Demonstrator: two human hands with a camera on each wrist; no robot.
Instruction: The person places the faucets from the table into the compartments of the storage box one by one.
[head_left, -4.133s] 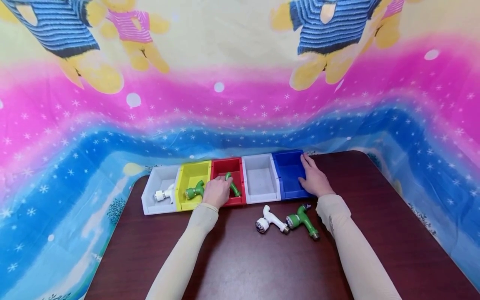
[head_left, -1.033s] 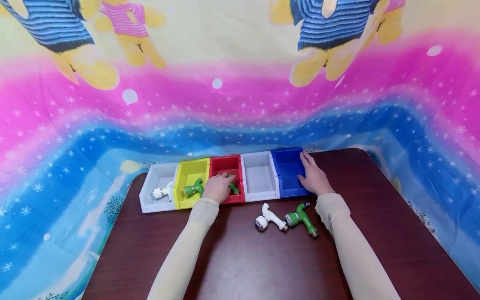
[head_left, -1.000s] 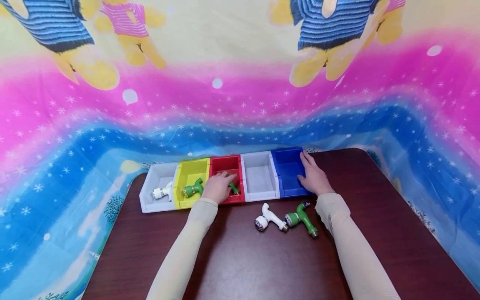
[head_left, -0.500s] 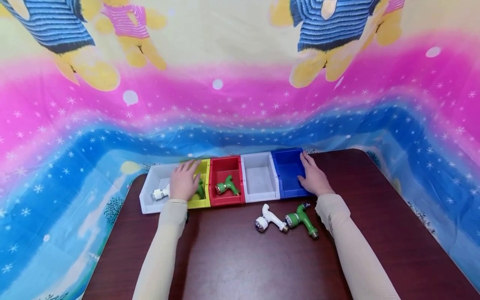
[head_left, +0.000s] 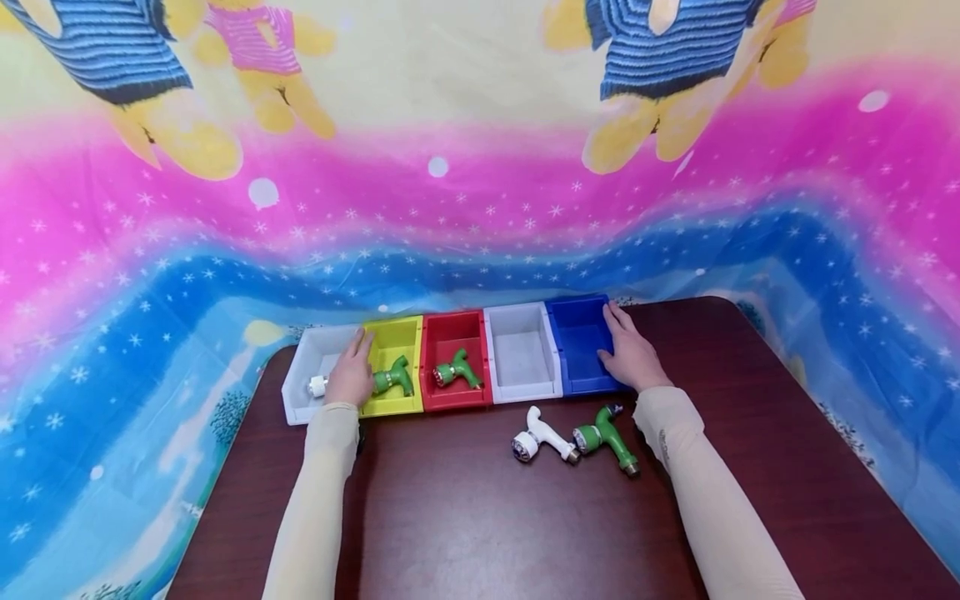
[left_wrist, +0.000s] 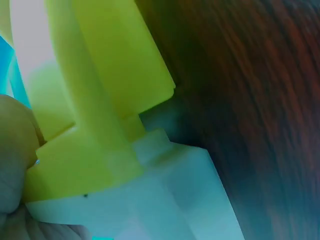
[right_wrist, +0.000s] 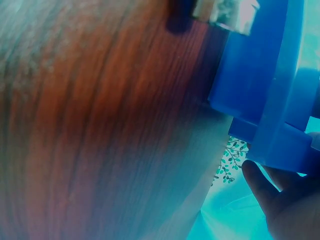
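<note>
Five bins stand joined in a row across the table. My left hand point(head_left: 351, 375) lies over the wall between the left white bin point(head_left: 302, 408) and the yellow bin point(head_left: 416, 400), fingers pointing away. In the left wrist view its fingers point(left_wrist: 14, 155) sit right at that wall's rim. A white tap point(head_left: 318, 386) in the white bin is partly hidden by this hand. Green taps lie in the yellow bin point(head_left: 397, 375) and the red bin point(head_left: 487, 392). My right hand point(head_left: 633, 354) rests with straight fingers along the outer right wall of the blue bin point(head_left: 585, 333).
A second white bin point(head_left: 521, 354) stands between the red and blue ones. On the brown table point(head_left: 480, 517) in front of it, a white tap point(head_left: 543, 437) lies beside a green tap point(head_left: 607, 437). A printed cloth point(head_left: 480, 200) hangs behind the row.
My left hand has left the red bin's green tap, which now lies wholly in view, and has moved left across the yellow bin to its left wall. The right hand has stayed put.
</note>
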